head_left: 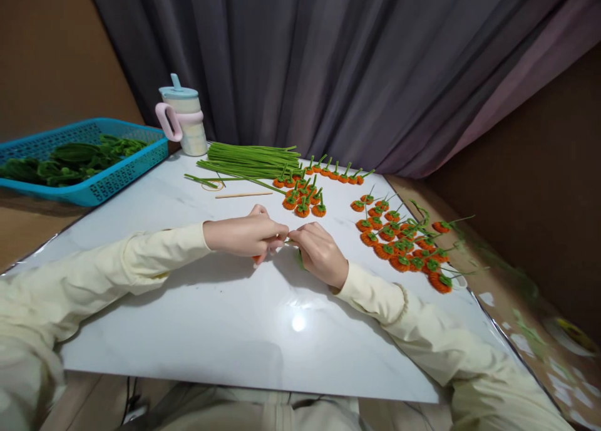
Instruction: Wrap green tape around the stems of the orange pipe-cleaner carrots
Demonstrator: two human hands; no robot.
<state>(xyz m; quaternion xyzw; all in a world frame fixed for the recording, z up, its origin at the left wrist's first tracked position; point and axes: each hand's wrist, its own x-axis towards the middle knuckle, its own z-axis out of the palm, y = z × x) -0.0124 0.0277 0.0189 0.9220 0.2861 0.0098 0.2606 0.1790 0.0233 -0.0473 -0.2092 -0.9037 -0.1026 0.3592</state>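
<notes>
Both hands (246, 235) pinch a thin strand (290, 241) — an orange piece (256, 259) beneath the left.

A small orange piece (256, 259), mostly hidden, pokes out beneath the left-hand grip (246, 233).

Round orange yarn pumpkins (364, 225) lie before and right of long green stems (253, 155) on the white tabletop (188, 331).

Dark gray curtain (263, 61), brown wall (530, 124), white marbled table (188, 331), bright glare (298, 322).
</notes>
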